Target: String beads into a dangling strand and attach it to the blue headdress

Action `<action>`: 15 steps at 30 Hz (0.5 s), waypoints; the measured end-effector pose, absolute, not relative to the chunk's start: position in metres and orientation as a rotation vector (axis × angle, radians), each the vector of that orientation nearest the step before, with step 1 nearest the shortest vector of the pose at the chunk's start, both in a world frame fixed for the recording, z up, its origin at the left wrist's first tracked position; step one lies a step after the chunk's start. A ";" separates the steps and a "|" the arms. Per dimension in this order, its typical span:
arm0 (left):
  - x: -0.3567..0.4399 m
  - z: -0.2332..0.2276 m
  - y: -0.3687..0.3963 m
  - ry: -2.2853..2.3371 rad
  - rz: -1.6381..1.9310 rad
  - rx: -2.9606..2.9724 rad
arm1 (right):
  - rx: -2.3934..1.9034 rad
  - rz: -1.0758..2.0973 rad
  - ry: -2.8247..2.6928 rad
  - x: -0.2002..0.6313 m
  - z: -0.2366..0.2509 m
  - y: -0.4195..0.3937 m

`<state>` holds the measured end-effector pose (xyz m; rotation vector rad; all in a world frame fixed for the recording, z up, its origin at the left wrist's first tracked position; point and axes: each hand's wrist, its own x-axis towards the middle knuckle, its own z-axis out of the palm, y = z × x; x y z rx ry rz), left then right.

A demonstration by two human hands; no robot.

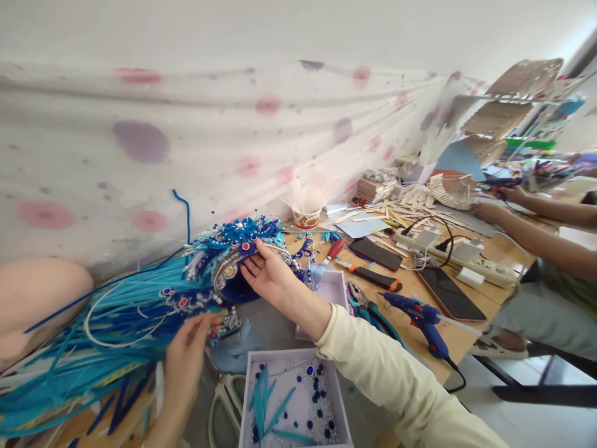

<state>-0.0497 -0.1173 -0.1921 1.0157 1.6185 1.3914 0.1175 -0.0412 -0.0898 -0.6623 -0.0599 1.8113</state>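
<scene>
A blue beaded headdress with long blue feather strips trailing left lies on the table against the spotted cloth. My right hand, palm up in a cream sleeve, grips its jewelled front edge. My left hand pinches a small silver beaded part at its lower edge. A white box of blue beads and feather slivers sits just below my hands.
Scissors lie left of the bead box. A blue glue gun, pliers, an orange-handled knife, two phones and a power strip lie on the right. Another person's arms work at the far right. A paper cup stands by the cloth.
</scene>
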 end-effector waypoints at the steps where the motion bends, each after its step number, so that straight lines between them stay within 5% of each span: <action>1: -0.048 -0.193 -0.118 1.598 1.388 1.006 | -0.665 1.812 -0.068 0.118 -0.090 -0.045; 15: -0.042 -0.181 -0.142 1.545 1.390 1.037 | -0.709 1.890 -0.134 0.120 -0.097 -0.080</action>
